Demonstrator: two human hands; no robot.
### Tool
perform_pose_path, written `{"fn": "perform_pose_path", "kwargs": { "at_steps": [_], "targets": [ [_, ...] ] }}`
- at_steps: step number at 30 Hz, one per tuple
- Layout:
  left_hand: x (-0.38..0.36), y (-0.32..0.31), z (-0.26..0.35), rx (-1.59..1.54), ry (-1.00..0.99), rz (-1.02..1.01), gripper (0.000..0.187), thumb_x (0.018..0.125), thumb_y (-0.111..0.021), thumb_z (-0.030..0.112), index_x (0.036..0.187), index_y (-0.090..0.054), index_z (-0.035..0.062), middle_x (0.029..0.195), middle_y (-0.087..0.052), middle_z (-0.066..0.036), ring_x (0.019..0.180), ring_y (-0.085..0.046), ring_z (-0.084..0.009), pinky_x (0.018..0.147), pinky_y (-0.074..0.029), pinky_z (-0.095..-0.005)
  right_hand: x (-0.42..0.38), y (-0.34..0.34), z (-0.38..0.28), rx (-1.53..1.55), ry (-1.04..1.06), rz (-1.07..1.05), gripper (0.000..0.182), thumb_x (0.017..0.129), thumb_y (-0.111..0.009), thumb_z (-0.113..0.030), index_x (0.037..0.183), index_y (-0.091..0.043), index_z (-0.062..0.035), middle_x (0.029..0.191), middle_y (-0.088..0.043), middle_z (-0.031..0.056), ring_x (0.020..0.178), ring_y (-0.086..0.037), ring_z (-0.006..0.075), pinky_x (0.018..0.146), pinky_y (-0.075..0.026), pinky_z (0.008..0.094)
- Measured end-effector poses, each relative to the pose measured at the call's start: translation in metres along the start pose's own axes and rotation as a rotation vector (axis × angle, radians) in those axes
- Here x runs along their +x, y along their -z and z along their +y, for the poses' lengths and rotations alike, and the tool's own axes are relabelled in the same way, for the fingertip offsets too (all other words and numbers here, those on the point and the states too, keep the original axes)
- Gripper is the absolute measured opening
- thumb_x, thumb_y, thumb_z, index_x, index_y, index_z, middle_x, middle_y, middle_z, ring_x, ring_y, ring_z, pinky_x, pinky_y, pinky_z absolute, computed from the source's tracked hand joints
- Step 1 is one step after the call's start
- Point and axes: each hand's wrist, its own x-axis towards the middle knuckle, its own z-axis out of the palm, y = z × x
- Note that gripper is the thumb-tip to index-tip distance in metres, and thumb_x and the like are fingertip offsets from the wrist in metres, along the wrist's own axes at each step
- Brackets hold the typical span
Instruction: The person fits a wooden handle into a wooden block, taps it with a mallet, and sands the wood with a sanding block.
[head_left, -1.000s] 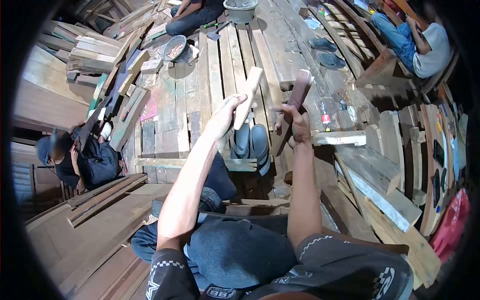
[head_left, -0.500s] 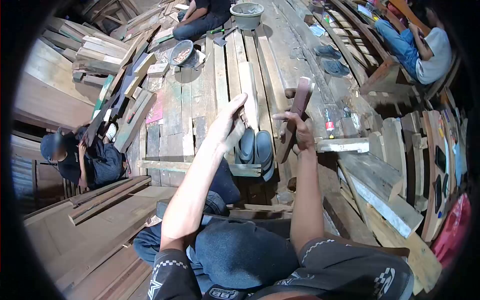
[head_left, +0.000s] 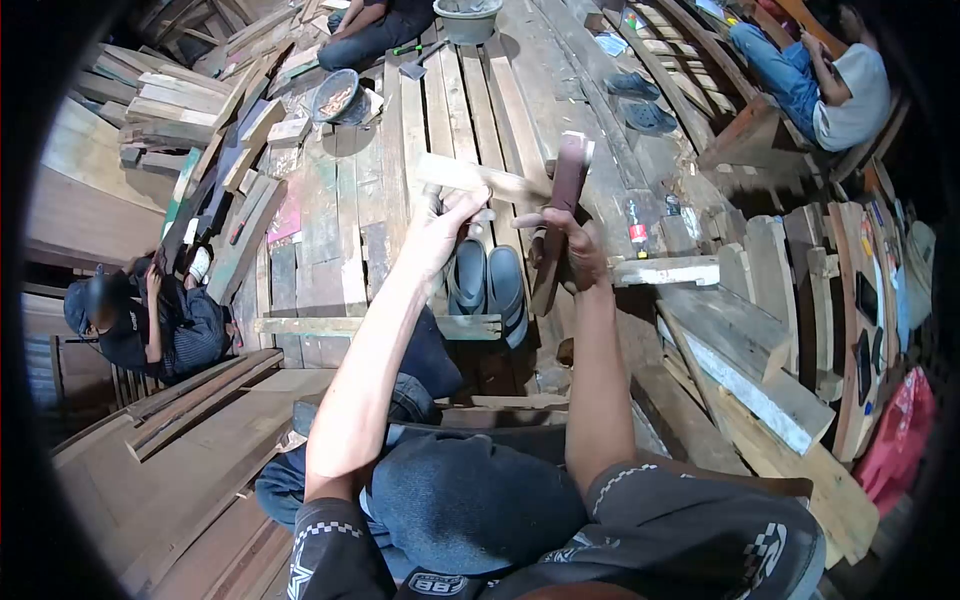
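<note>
My left hand [head_left: 447, 228] is closed on a pale, smooth wooden piece [head_left: 458, 175], with the thumb along its near edge. The piece lies crosswise in front of me, its right end close to the tool in my other hand. In my right hand [head_left: 582, 250] is a dark reddish-brown wooden hand plane [head_left: 571, 178], held upright and slightly tilted, with a short stub handle at its side. The right fingers wrap round its body and one finger points left. Below the hands, a pair of grey clogs [head_left: 487, 285] sits on the plank floor [head_left: 345, 215].
A low wooden bar [head_left: 380, 327] crosses the floor before my knees. Stacked boards lie left and right. A bucket [head_left: 468, 20], a basin of wood pieces [head_left: 338, 98], a hammer [head_left: 413, 68] and a bottle [head_left: 637, 225] stand or lie ahead. Three other people sit nearby.
The pale wooden piece has swung from pointing away from me to lying crosswise, its end now near the plane. The whole view has shifted slightly left and up.
</note>
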Motion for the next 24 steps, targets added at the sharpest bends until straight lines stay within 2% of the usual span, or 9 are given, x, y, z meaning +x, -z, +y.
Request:
{"fn": "perform_pose_path", "kwargs": {
  "at_steps": [4, 7, 9, 12, 13, 14, 16, 19, 24],
  "targets": [
    [-0.002, 0.000, -0.002, 0.061, 0.003, -0.015, 0.037, 0.090, -0.066, 0.016, 0.120, -0.046, 0.0062, 0.104, -0.061, -0.008, 0.087, -0.065, -0.0174, 0.075, -0.050, -0.0291, 0.001, 0.006, 0.001, -0.018, -0.087, -0.059, 0.033, 0.083, -0.067, -0.032, 0.095, -0.063, -0.0018, 0.068, -0.065, 0.0083, 0.053, -0.060, 0.0137, 0.048, -0.051, 0.0261],
    [-0.002, 0.001, -0.002, 0.069, 0.025, -0.026, 0.034, 0.092, -0.063, 0.018, 0.120, -0.048, 0.0055, 0.105, -0.062, -0.008, 0.087, -0.065, -0.0176, 0.076, -0.050, -0.0294, -0.003, 0.002, 0.000, 0.046, -0.035, 0.053, 0.038, 0.081, -0.070, -0.028, 0.103, -0.054, -0.0009, 0.085, -0.069, 0.0150, 0.048, -0.058, 0.0141, 0.045, -0.050, 0.0282],
    [-0.001, 0.003, -0.003, 0.067, 0.029, -0.065, 0.033, 0.094, -0.062, 0.021, 0.120, -0.050, 0.0056, 0.106, -0.061, -0.008, 0.087, -0.065, -0.0178, 0.075, -0.050, -0.0295, -0.001, 0.003, 0.001, 0.096, -0.023, 0.048, 0.037, 0.081, -0.070, -0.026, 0.104, -0.055, -0.0021, 0.083, -0.069, 0.0142, 0.047, -0.058, 0.0143, 0.045, -0.051, 0.0283],
    [-0.004, -0.007, 0.003, 0.072, 0.077, 0.014, 0.026, 0.092, -0.064, 0.028, 0.109, -0.058, 0.0087, 0.088, -0.058, 0.000, 0.077, -0.062, -0.0109, 0.062, -0.045, -0.0227, 0.000, 0.002, 0.000, 0.148, 0.046, 0.064, 0.035, 0.081, -0.071, -0.022, 0.106, -0.055, -0.0038, 0.079, -0.067, 0.0132, 0.046, -0.057, 0.0149, 0.045, -0.051, 0.0293],
    [-0.008, -0.011, 0.006, 0.102, 0.073, 0.065, 0.032, 0.093, -0.063, 0.034, 0.111, -0.057, 0.0077, 0.086, -0.057, 0.000, 0.078, -0.062, -0.0111, 0.062, -0.045, -0.0228, -0.001, -0.001, -0.003, 0.157, 0.064, 0.078, 0.035, 0.081, -0.071, -0.021, 0.106, -0.055, -0.0038, 0.077, -0.066, 0.0127, 0.046, -0.057, 0.0150, 0.045, -0.051, 0.0295],
    [-0.007, -0.011, 0.008, 0.149, 0.076, 0.040, 0.043, 0.094, -0.056, 0.046, 0.113, -0.057, 0.0071, 0.087, -0.058, -0.001, 0.079, -0.062, -0.0124, 0.065, -0.046, -0.0244, -0.001, -0.003, -0.004, 0.166, 0.082, 0.091, 0.035, 0.081, -0.071, -0.021, 0.106, -0.055, -0.0038, 0.076, -0.066, 0.0123, 0.046, -0.057, 0.0151, 0.045, -0.051, 0.0298],
    [-0.004, -0.005, 0.010, 0.034, 0.209, 0.003, 0.054, 0.096, -0.047, 0.053, 0.118, -0.052, 0.0052, 0.110, -0.061, -0.010, 0.088, -0.063, -0.0186, 0.076, -0.050, -0.0305, 0.001, -0.002, -0.003, 0.164, 0.151, 0.131, 0.029, 0.080, -0.070, -0.018, 0.101, -0.056, -0.0037, 0.072, -0.063, 0.0104, 0.047, -0.057, 0.0158, 0.044, -0.050, 0.0308],
    [-0.006, -0.004, 0.013, -0.099, 0.275, -0.116, 0.057, 0.096, -0.043, 0.056, 0.118, -0.052, 0.0054, 0.106, -0.064, -0.012, 0.081, -0.064, -0.0180, 0.072, -0.051, -0.0295, 0.000, -0.002, -0.004, 0.178, 0.166, 0.141, 0.026, 0.080, -0.069, -0.019, 0.099, -0.057, -0.0053, 0.070, -0.061, 0.0073, 0.046, -0.057, 0.0151, 0.043, -0.050, 0.0304],
    [-0.002, 0.002, 0.009, 0.003, 0.250, -0.114, 0.048, 0.097, -0.046, 0.048, 0.115, -0.055, 0.0049, 0.100, -0.067, -0.012, 0.077, -0.063, -0.0150, 0.071, -0.051, -0.0278, 0.003, 0.003, 0.000, 0.181, 0.150, 0.166, 0.024, 0.081, -0.069, -0.022, 0.098, -0.058, -0.0082, 0.066, -0.058, 0.0019, 0.045, -0.055, 0.0130, 0.043, -0.049, 0.0291]
  ]
}}
